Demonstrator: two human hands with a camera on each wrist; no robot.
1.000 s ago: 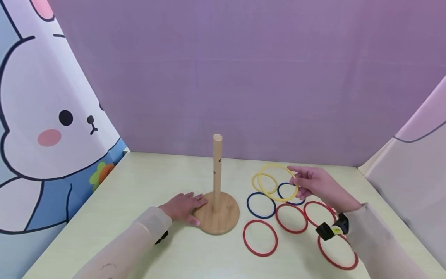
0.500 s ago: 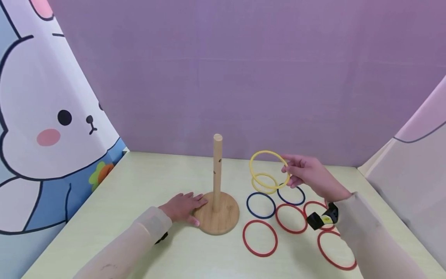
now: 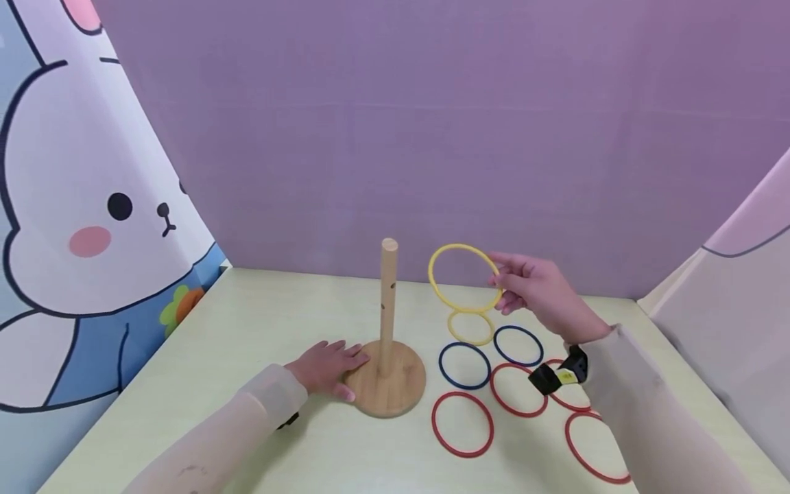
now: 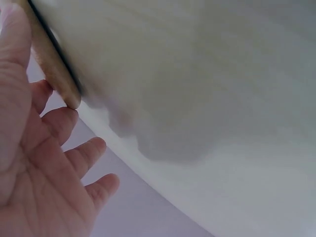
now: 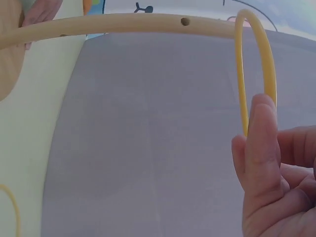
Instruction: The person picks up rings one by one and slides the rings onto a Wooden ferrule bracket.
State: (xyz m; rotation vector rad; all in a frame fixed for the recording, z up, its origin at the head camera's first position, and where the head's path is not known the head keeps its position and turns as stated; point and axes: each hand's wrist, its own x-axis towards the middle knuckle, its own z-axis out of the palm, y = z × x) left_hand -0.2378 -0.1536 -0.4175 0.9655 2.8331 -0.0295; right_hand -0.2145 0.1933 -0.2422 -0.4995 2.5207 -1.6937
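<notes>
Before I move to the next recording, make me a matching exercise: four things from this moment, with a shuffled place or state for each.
1. Left hand
2. Right hand
3. Wooden peg
4. Red rings

A. Lying on the table
B. Pinching a raised yellow ring
C. Touching the round base
D. Standing upright

Pairs: 1-C, 2-B, 3-D, 4-A

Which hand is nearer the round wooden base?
Left. The left hand touches the left edge of the wooden base; the right hand is raised off to the right, pinching a yellow ring.
</notes>
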